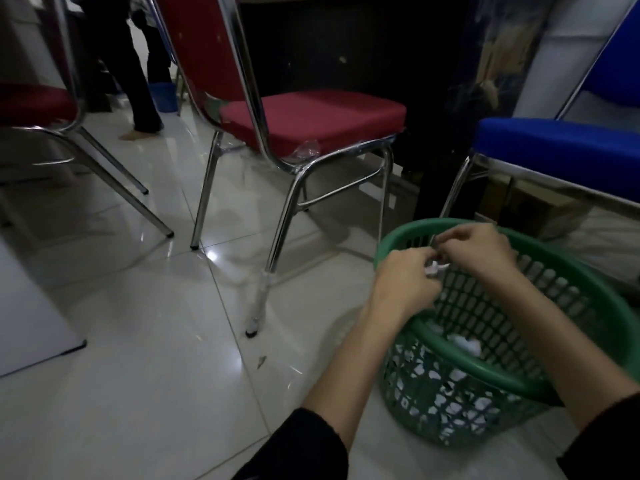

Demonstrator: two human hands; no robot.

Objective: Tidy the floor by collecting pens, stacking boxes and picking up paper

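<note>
A green plastic basket [491, 370] with slotted walls stands on the tiled floor at the lower right. Crumpled white paper [464, 346] lies inside it. Both my hands meet above the basket's near-left rim. My left hand [403, 278] and my right hand [479, 251] pinch a small white scrap of paper [435, 268] between their fingertips. Most of the scrap is hidden by my fingers.
A red chair [311, 119] with chrome legs stands just left of the basket. A second red chair [31, 105] is at the far left, a blue chair [554, 147] at the right. A dark table leg [446, 168] rises behind the basket. A person's legs [138, 81] stand far back. A small scrap [260, 362] lies on the floor.
</note>
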